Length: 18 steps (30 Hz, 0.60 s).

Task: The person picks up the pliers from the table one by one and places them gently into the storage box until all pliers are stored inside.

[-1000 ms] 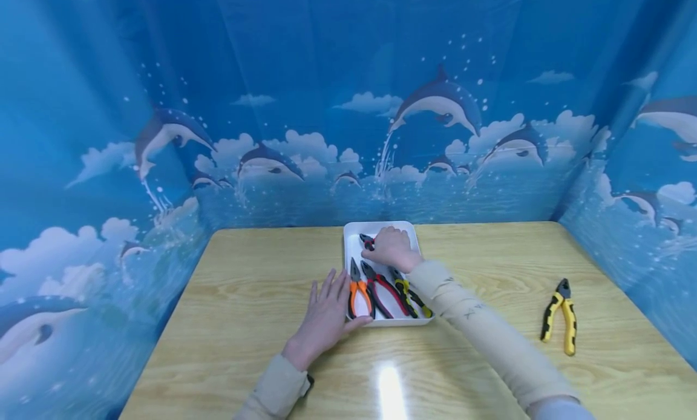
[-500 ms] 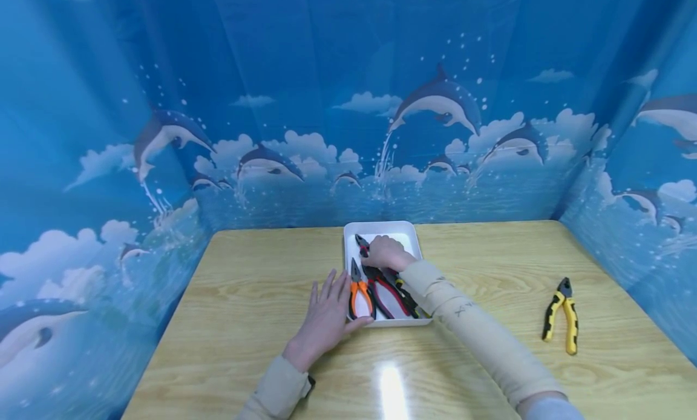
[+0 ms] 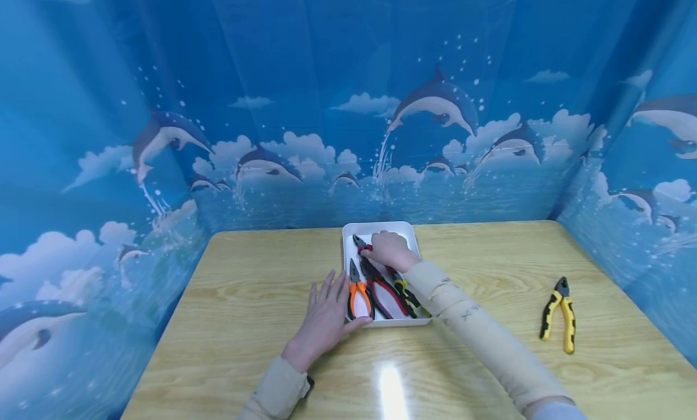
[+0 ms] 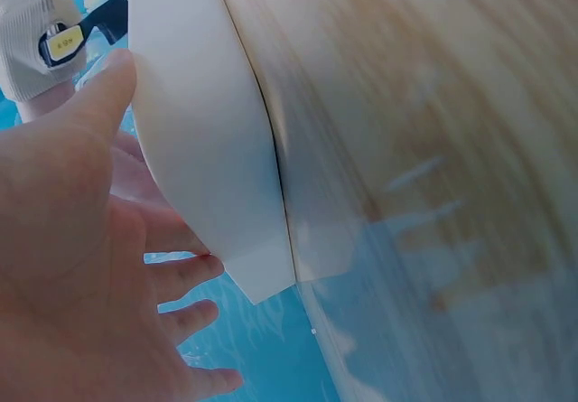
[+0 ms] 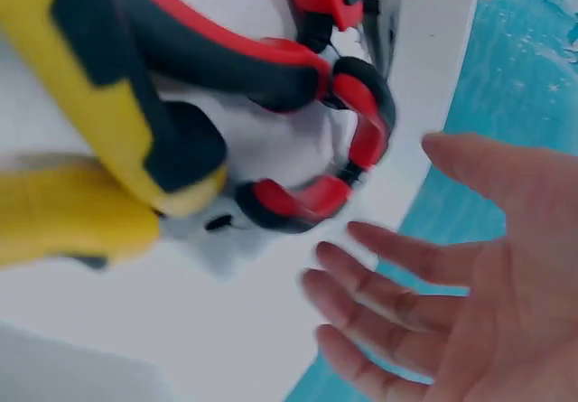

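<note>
A white tray (image 3: pixel 394 323) holds several pliers. My left hand (image 3: pixel 321 323) lies spread against its left side, thumb at the near edge; the left wrist view shows the fingers straight along the white wall (image 4: pixel 203 140). My right hand (image 3: pixel 391 249) is over the tray's far part. In the right wrist view its fingers (image 5: pixel 397 262) are loose and apart from the curved red-and-black plier handles (image 5: pixel 361 140). Those pliers' dark head (image 3: pixel 359 242) shows left of the hand. Nearer lie orange-handled pliers (image 3: pixel 355 285), larger red-and-black pliers (image 3: pixel 373 273) and yellow-and-black pliers (image 3: pixel 402 285), partly hidden by the right sleeve.
Another pair of yellow-and-black pliers (image 3: pixel 568 323) lies on the wooden table (image 3: pixel 261 275) to the right. A blue dolphin-print curtain (image 3: pixel 327 105) stands behind and along both sides. The tray is close to the table's back edge.
My right hand dipped nearer, then moved back slightly. The far red-and-black pliers' head has shifted left and shows more. My left hand has stayed in place.
</note>
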Motion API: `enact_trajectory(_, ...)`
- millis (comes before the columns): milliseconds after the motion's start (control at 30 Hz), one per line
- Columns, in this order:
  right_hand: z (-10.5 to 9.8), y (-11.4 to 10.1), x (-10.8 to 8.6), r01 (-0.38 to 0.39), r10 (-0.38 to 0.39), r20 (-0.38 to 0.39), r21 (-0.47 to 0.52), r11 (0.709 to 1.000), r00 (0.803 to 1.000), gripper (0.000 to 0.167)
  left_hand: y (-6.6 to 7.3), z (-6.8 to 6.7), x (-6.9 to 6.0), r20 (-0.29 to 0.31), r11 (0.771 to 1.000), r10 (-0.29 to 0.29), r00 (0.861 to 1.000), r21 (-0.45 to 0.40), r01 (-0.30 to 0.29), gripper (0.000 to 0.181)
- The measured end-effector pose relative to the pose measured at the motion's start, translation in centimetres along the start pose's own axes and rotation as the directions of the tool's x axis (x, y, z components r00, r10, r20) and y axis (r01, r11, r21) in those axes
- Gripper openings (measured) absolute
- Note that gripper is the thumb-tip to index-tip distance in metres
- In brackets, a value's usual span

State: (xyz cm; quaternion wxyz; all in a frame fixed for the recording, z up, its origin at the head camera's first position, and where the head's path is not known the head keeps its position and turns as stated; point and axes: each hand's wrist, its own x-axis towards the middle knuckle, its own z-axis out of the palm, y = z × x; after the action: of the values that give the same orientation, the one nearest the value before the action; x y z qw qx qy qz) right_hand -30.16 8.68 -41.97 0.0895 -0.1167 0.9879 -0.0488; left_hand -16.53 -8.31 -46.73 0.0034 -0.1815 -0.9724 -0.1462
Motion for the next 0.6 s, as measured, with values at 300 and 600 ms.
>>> enact_trajectory(300,-1.6,-0.1,-3.1,0.173,-0.204,-0.385,-0.114,0.978,0.9,0.025,0.1,0.0,0.1,0.012,1.0,-0.005,1.0,-0.006,0.005,0.099)
enact_trajectory(600,-1.8,0.3,-6.0,0.154,-0.2,-0.504,-0.132,0.979,0.84,0.02,0.1,-0.1,0.1,0.02,1.0,-0.013,1.0,0.013,0.013,0.098)
